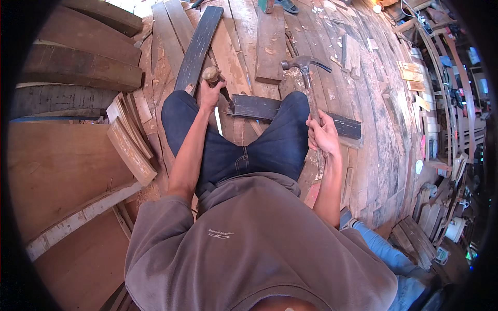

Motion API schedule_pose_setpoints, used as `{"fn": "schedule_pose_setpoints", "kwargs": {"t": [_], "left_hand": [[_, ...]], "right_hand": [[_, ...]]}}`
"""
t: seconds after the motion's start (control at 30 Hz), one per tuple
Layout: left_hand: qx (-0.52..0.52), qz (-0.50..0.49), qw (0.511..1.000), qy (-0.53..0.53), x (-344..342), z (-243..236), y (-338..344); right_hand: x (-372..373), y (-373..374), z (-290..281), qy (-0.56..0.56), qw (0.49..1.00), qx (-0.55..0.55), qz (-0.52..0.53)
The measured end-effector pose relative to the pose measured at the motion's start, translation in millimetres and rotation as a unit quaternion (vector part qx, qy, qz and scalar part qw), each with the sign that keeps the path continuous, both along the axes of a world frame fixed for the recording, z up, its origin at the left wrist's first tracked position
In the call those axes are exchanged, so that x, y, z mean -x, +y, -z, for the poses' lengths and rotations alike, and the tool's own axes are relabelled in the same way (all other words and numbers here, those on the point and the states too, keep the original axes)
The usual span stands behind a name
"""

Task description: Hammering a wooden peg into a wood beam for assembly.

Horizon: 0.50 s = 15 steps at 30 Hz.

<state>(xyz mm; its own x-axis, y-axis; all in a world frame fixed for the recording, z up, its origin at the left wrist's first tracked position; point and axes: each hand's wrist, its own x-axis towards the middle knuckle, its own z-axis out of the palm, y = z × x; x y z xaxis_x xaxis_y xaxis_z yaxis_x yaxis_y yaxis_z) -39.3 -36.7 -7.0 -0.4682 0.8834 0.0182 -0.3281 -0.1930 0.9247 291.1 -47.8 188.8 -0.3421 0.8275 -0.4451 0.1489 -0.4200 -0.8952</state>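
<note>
Brown shirt (259, 223) up close, with a hammer (313, 90) and a chisel-like tool (211, 74) past it

The shirt is big and has a small pale mark on the chest. Past it, dark blue jeans (249, 160) cover two bent legs, and the knees are spread wide.

The left hand (210, 97) is up beside the left knee. Its fingers are wrapped around the chisel-like tool. A round wooden knob sticks up above the hand, and a dark blade (226, 97) slants down to the left end of a black board (254, 106). I cannot tell if the tip touches the wood.

The right hand (324, 133) is just outside the right leg. Its fingers are curled around the hammer's handle. The metal head (306, 63) is at the far end, well apart from the chisel-like tool.

The black board lies across the wooden floor (373, 103), and seems to run under the right knee and come out on the other side. A longer dark plank (199, 49) lies past the left knee. Thick brown beams (78, 67) are on the left, with curved pale strips (132, 145) near them. Low on the right, another person's light blue jeans (381, 243) show beside the shirt.
</note>
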Motion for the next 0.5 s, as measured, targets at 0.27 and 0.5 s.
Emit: {"fn": "schedule_pose_setpoints", "kwargs": {"t": [0.27,0.5], "left_hand": [[0.013,0.022,0.998,0.06,3,1,1],[0.014,0.03,0.998,0.058,2,-1,2]], "right_hand": [[14,0,-4,-0.021,1.0,-0.002,-0.004],[28,1,-8,-0.014,1.0,-0.003,0.001]]}}
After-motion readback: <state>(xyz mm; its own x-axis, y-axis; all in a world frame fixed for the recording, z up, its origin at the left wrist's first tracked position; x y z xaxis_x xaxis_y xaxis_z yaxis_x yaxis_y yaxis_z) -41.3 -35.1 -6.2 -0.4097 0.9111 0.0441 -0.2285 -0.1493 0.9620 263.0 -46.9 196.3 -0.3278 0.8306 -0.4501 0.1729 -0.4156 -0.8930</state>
